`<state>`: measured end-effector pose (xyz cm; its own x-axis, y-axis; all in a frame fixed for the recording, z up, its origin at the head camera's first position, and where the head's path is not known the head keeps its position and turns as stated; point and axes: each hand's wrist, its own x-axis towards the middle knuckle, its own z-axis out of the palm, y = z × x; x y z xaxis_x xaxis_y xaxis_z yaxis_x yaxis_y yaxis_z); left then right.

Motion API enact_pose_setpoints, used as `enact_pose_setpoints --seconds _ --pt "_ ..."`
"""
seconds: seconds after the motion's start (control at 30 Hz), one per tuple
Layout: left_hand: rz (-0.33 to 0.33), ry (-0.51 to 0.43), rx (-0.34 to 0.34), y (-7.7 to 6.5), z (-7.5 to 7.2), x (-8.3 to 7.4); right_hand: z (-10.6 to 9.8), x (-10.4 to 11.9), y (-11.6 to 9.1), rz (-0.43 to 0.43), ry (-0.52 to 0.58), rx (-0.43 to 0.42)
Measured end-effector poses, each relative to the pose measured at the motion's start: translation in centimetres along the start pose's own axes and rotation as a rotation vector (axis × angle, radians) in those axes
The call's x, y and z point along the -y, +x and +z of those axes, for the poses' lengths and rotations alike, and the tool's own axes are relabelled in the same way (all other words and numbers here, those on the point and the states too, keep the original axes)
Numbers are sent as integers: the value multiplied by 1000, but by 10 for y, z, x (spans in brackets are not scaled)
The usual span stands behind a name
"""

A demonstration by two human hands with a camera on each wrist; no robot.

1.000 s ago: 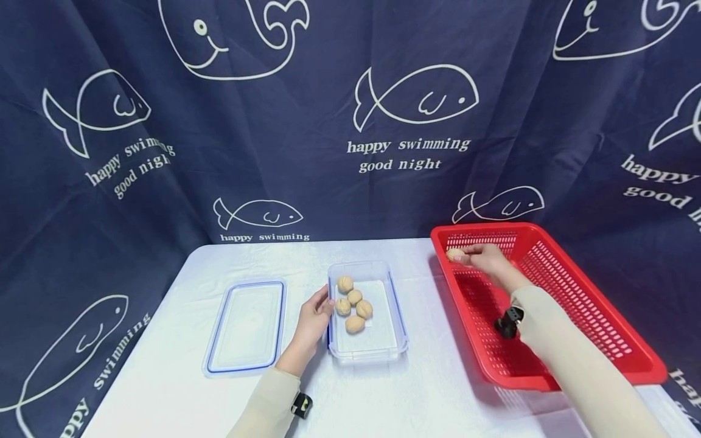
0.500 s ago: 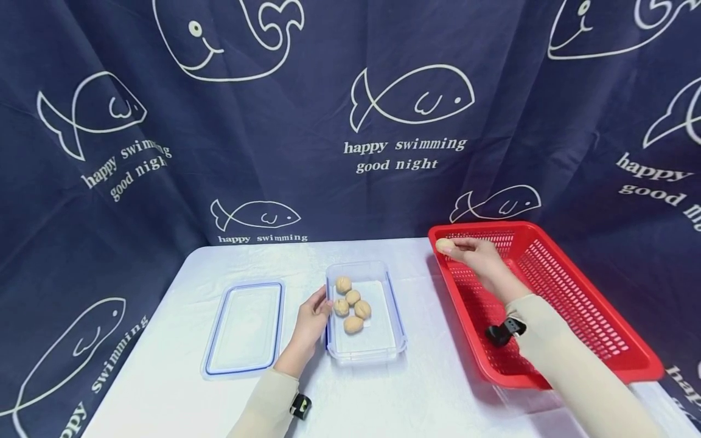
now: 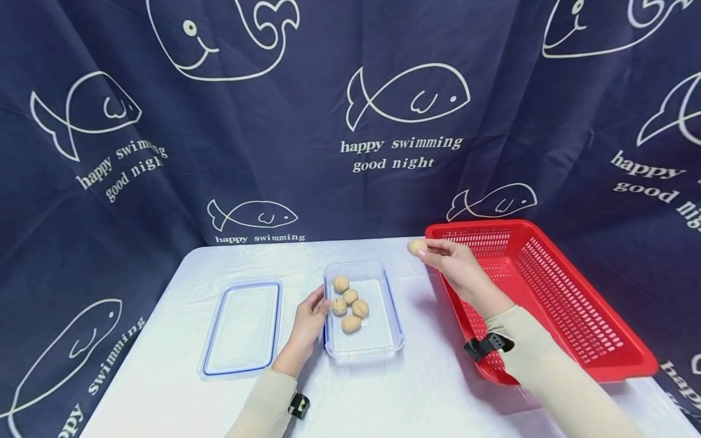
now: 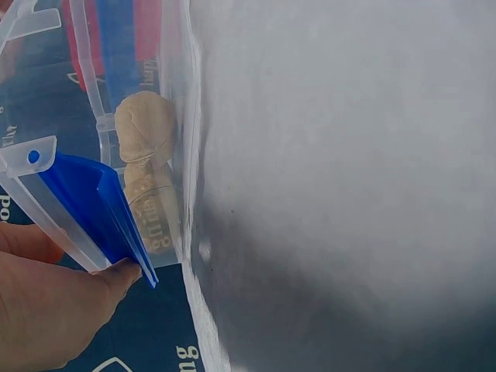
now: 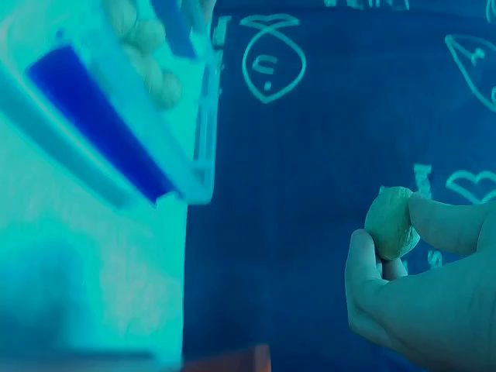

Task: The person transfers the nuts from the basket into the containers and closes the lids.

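My right hand (image 3: 457, 267) pinches a walnut (image 3: 417, 247) between thumb and fingertips, just past the left rim of the red basket (image 3: 526, 292). The right wrist view shows the walnut (image 5: 391, 223) from the side, with the thumb against one end. My left hand (image 3: 308, 319) grips the left wall of a clear plastic food container (image 3: 383, 337). In the left wrist view the thumb rests at the blue latch flap (image 4: 89, 205) and the fingers are partly hidden behind the wall. Several walnuts (image 3: 351, 323) lie inside the container, mostly towards its left side.
A clear lid (image 3: 243, 328) with a blue seal lies flat on the white table (image 3: 427, 389), left of the left forearm. The red basket's perforated walls stand at the right under my right forearm. A dark blue fish-patterned curtain (image 3: 306, 158) hangs behind the table.
My right hand has carried the walnut leftwards, from inside the red basket to beyond its left rim. The left hand keeps its grip on the container; the view has shifted slightly.
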<state>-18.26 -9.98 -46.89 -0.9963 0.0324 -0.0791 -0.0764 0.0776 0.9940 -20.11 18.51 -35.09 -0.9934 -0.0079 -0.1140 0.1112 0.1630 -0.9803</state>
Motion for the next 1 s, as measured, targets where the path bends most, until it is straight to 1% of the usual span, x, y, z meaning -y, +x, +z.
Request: enact_pose_setpoints --seconds 0.2,0.23,0.43,0.57,0.73,1.0 --pt "4 12 -9 0 0 -1 23 4 -6 -30 11 3" --pt "6 15 -12 3 0 3 27 5 -7 -36 20 7" --pt "6 17 -16 3 -1 3 48 5 -10 -68 71 12" --pt "5 18 -16 3 -1 3 63 3 -14 -65 102 11" --pt "4 21 -16 1 -1 2 85 -5 -21 -53 123 7" --pt "6 28 -19 1 0 1 115 -28 -34 -32 111 1"
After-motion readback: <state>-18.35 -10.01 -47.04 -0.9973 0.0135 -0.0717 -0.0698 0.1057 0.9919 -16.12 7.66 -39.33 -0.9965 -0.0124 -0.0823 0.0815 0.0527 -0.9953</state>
